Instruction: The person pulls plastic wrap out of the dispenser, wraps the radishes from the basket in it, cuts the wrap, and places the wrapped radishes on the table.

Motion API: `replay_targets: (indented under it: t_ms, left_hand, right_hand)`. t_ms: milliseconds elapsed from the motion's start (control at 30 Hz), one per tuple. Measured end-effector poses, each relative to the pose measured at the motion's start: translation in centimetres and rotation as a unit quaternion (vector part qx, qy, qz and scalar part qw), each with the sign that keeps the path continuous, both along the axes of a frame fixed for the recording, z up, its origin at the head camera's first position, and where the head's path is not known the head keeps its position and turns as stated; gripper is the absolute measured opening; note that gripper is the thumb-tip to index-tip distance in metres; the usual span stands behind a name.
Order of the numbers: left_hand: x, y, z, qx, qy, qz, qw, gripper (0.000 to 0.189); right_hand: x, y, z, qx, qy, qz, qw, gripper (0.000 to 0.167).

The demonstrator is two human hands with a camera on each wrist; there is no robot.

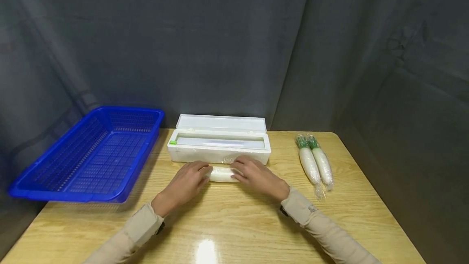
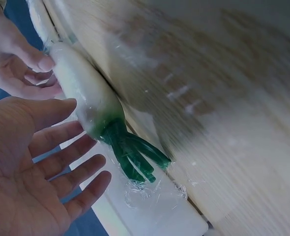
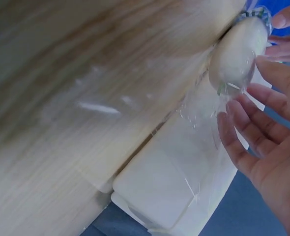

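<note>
A white radish (image 1: 221, 174) with green stalks lies wrapped in clear film on the table, in front of a white film dispenser box (image 1: 220, 156). My left hand (image 1: 188, 180) is at its leafy end, and the left wrist view shows the green stalks (image 2: 130, 152) beyond the spread fingers. At the other end, my right hand (image 1: 256, 175) has its thumb and fingertips against the radish. Loose film (image 3: 204, 118) trails from that tip over the box in the right wrist view. Both hands have extended, slightly bent fingers.
Behind the radish, the box's lid (image 1: 221, 123) stands raised, and a green tab (image 1: 173, 142) sits at its left. A blue plastic basket (image 1: 124, 174) stands on the left. Two wrapped radishes (image 1: 316, 164) lie at the right. Dark curtains (image 1: 220, 44) hang behind the table (image 1: 238, 231).
</note>
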State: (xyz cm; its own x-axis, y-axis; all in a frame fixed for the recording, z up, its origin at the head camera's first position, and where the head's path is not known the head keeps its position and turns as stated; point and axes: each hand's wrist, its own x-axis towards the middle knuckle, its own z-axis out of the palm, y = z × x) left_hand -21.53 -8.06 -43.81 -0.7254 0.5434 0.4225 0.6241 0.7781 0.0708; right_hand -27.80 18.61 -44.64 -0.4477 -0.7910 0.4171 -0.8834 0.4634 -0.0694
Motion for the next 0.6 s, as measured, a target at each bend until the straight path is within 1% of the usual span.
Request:
replay_targets:
  t_ms: [100, 333, 467, 600]
  left_hand:
    - [0.00, -0.03, 0.00, 0.000, 0.002, 0.001, 1.0000, 0.033]
    - [-0.08, -0.12, -0.06, 0.011, 0.011, -0.005, 0.9999, 0.032]
    - [-0.11, -0.21, -0.17, 0.015, 0.011, 0.003, 0.9998, 0.032]
    - [-0.29, -0.21, -0.11, 0.020, 0.012, 0.013, 0.9996, 0.034]
  right_hand:
    - [-0.11, 0.17, 0.21, -0.013, 0.002, -0.006, 0.9999, 0.022]
    - [-0.27, 0.66, 0.41, -0.028, 0.007, -0.022, 0.9994, 0.022]
    - [-0.25, 0.80, 0.43, -0.039, 0.007, -0.025, 0.9989, 0.021]
    - [-0.28, 0.82, 0.59, -0.048, 0.016, -0.026, 0.9984, 0.018]
